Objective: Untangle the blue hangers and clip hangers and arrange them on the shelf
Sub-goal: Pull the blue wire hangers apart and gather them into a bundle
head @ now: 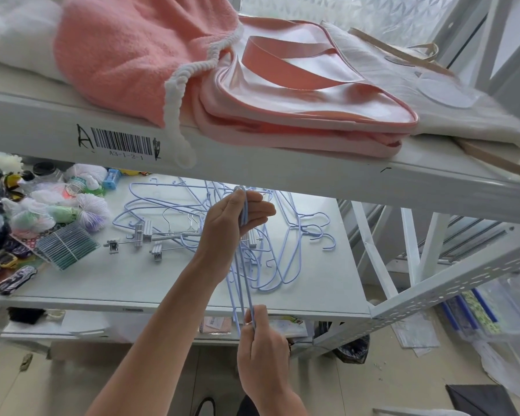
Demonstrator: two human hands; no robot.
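On the middle shelf of a white rack lies a tangle of blue hangers, their hooks pointing mostly right, with the clip hangers just left of the tangle, grey clips spread along thin metal bars. Above the tangle, the left hand grips the top of a few blue hangers bunched together, fingers curled round the wires near the underside of the upper shelf. From there the held hangers run down past the middle shelf's front edge to the right hand, which pinches their lower ends between thumb and fingertips, in front of and below that edge. Whether the bunch is fully free of the tangle cannot be told; its wires cross over the pile.

Left of the clip hangers on the same shelf sit a flat green pack, net-wrapped bundles, a small blue box and dark patterned oddments at the far left edge. Upper shelf, above the tangle: a pink towel with a white cord trim hanging over the front edge, a pink bag and a white bag to its right. A barcode label is stuck on that shelf's front face.
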